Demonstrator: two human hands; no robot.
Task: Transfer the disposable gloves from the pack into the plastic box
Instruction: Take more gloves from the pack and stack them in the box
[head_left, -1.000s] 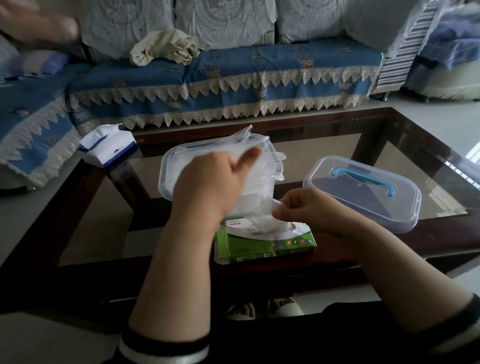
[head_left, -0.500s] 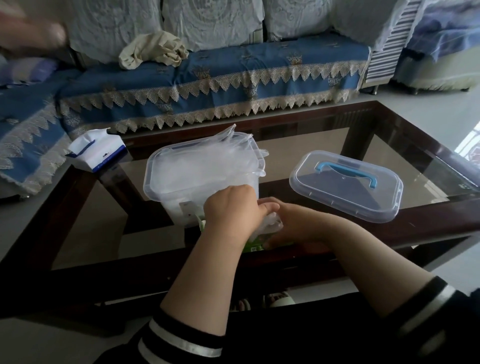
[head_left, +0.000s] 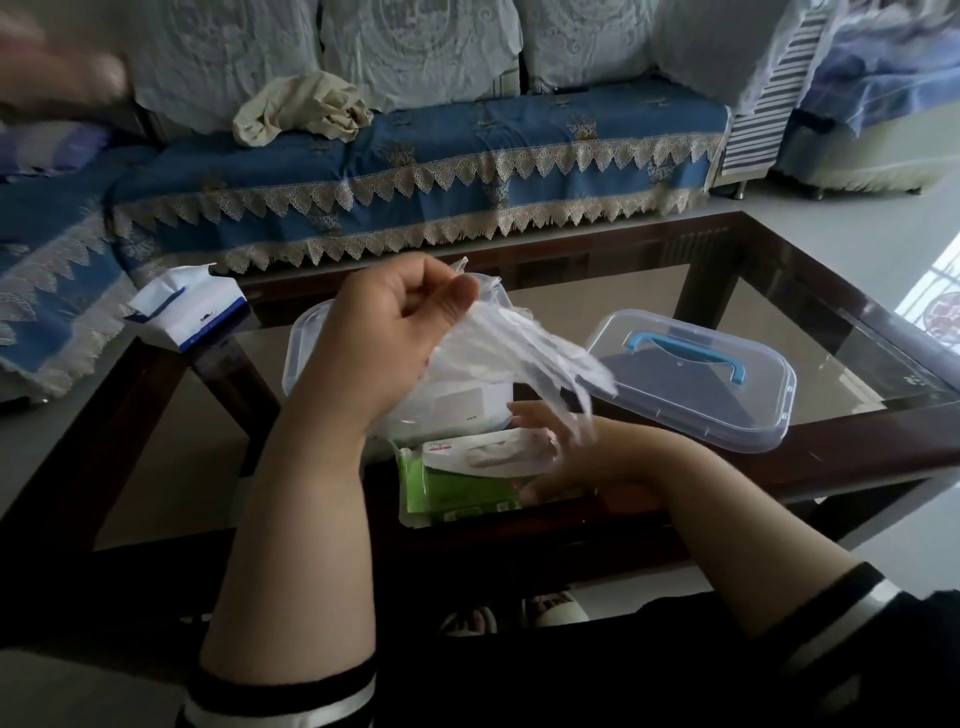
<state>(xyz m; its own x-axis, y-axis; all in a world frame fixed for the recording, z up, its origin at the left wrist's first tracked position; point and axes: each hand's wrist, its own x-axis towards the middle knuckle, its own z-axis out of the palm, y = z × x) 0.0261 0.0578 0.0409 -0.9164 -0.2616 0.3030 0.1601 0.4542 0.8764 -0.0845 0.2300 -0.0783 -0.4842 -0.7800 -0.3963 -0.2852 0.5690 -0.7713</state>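
Left hand (head_left: 400, 332) raised above the clear plastic box (head_left: 306, 353), pinching a thin transparent disposable glove (head_left: 524, 353) for dropping in. Right hand (head_left: 566, 457) on the green-and-white glove pack (head_left: 457, 473), seemingly steadying it; fingers blurred, grip unclear.

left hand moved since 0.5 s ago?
Yes. The left hand has risen from the green pack to above the plastic box, pinching a glove.

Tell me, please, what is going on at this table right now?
A person is moving disposable gloves from a pack into a plastic box. The left hand pinches a clear glove raised over the open box, which already holds some gloves. The right hand rests on the green pack at the table's near edge. The box's lid, with its blue handle, lies to the right on the glass table.
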